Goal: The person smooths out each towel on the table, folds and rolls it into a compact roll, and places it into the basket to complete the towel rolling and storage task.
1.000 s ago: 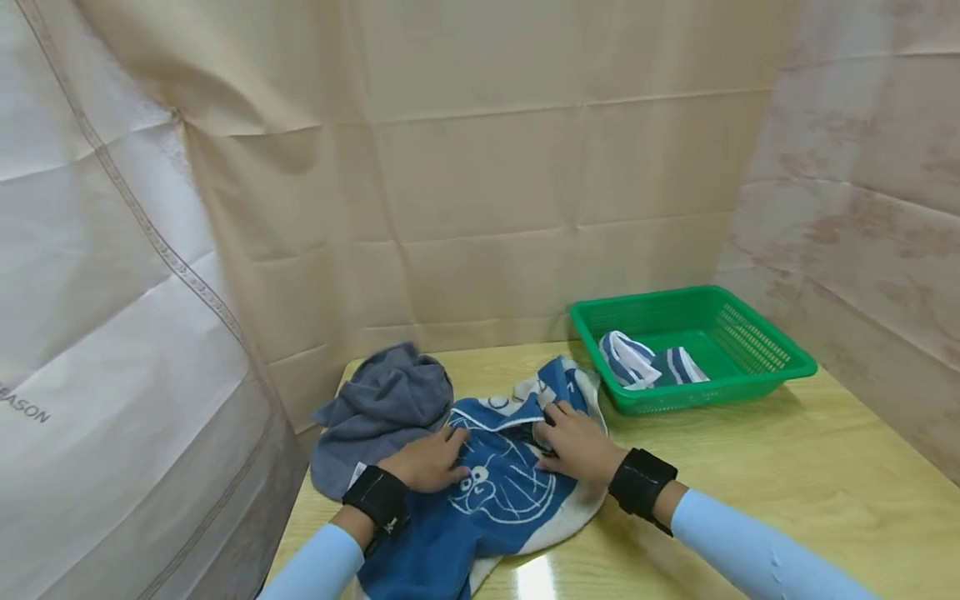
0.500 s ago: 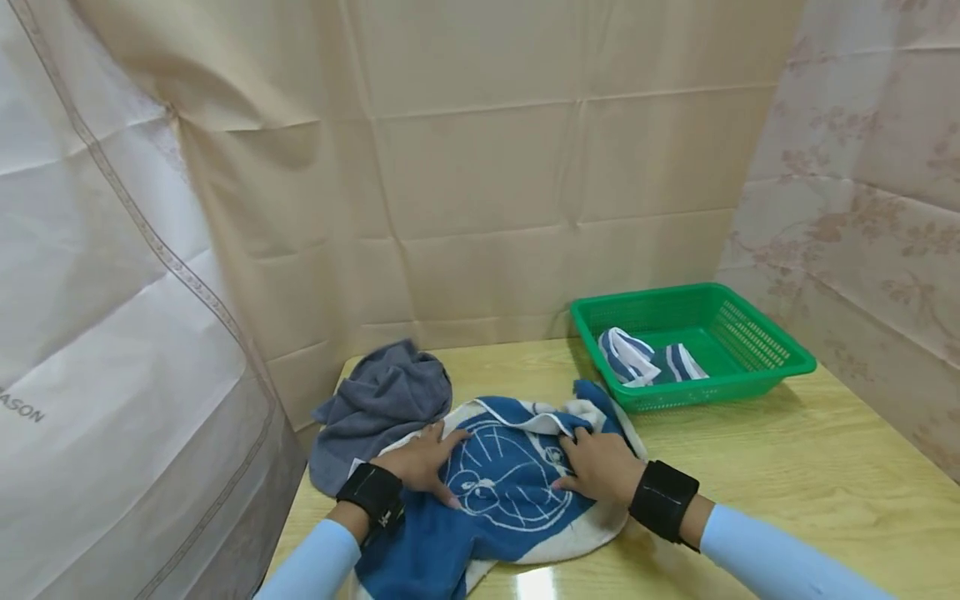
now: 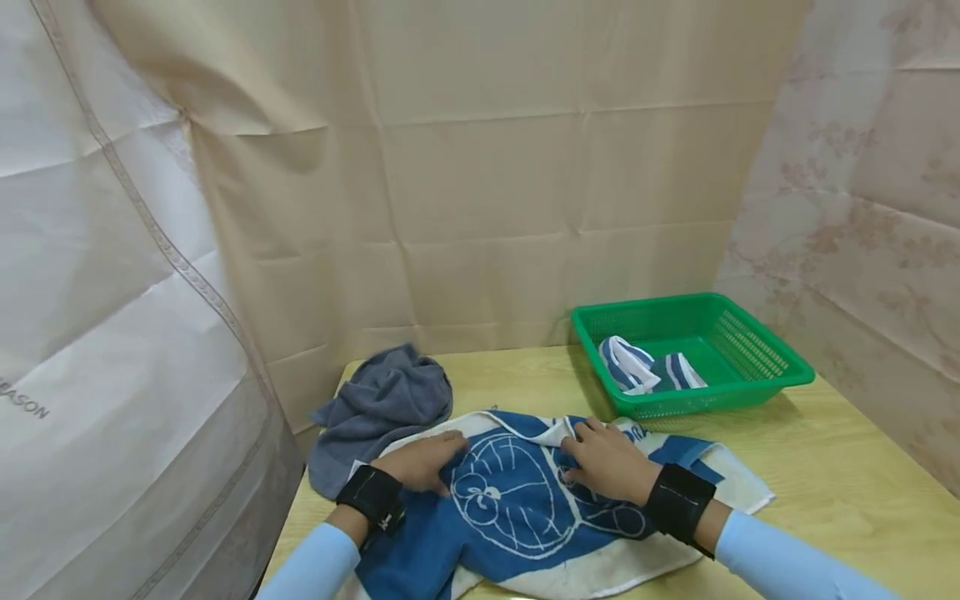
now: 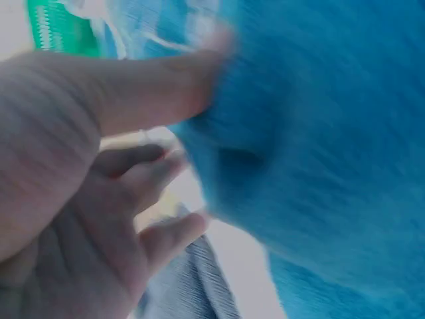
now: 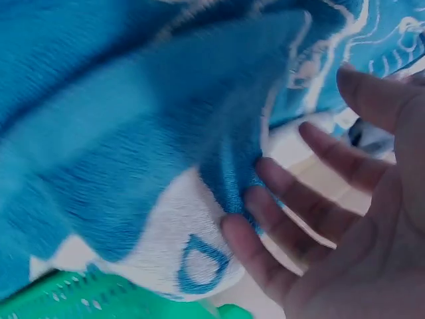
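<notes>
A blue and white towel with a white line-drawn cartoon face lies spread on the table, its far edge folded over. At its left side is my left hand, thumb and fingers apart; in the left wrist view the thumb touches the blue cloth and the fingertips reach its border. My right hand lies over the towel's upper right part. In the right wrist view its fingers are loosely extended and spread, tips right at the towel's edge.
A crumpled grey cloth lies at the back left, beside the towel. At the back right stands a green plastic basket holding a striped blue and white cloth. Fabric curtains hang around the wooden table.
The towel has been spread out to the right, its bunched right side now lying flatter below the basket. My right hand has moved right and slightly nearer; the left has shifted slightly left.
</notes>
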Demonstrator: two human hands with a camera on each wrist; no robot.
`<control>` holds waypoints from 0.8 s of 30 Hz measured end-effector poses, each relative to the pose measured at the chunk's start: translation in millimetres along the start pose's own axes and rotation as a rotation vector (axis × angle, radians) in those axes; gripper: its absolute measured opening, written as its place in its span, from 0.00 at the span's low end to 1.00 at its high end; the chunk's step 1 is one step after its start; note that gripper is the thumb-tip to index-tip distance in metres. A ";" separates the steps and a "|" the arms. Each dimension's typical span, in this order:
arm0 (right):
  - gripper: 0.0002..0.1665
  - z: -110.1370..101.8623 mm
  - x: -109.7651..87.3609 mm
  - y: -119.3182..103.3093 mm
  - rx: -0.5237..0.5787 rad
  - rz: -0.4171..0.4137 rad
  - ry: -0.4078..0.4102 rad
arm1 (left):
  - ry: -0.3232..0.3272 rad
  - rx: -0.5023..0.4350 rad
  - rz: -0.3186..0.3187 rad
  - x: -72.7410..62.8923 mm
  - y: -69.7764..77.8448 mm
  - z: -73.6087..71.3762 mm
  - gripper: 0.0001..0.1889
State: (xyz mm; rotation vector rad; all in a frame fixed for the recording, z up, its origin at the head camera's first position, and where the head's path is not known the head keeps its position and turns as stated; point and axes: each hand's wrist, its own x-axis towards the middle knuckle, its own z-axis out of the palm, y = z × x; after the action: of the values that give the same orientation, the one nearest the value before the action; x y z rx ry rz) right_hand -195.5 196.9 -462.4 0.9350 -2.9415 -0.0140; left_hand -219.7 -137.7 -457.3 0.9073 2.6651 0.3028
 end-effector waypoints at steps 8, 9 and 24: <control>0.43 15.9 4.2 8.5 0.104 0.087 -0.189 | -0.124 0.042 0.180 5.6 29.0 8.1 0.45; 0.44 16.9 5.1 10.2 0.116 0.105 -0.201 | -0.152 0.065 0.185 6.7 32.1 9.8 0.50; 0.24 17.3 -2.4 20.2 -0.130 -0.016 0.044 | -0.192 0.031 0.171 -5.0 2.6 3.6 0.47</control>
State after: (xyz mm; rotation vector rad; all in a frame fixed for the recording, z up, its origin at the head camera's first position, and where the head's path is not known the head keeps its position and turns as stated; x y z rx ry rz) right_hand -206.2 214.6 -479.2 0.9277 -2.8531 -0.1800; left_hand -213.2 -138.4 -458.7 1.1175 2.4291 0.2016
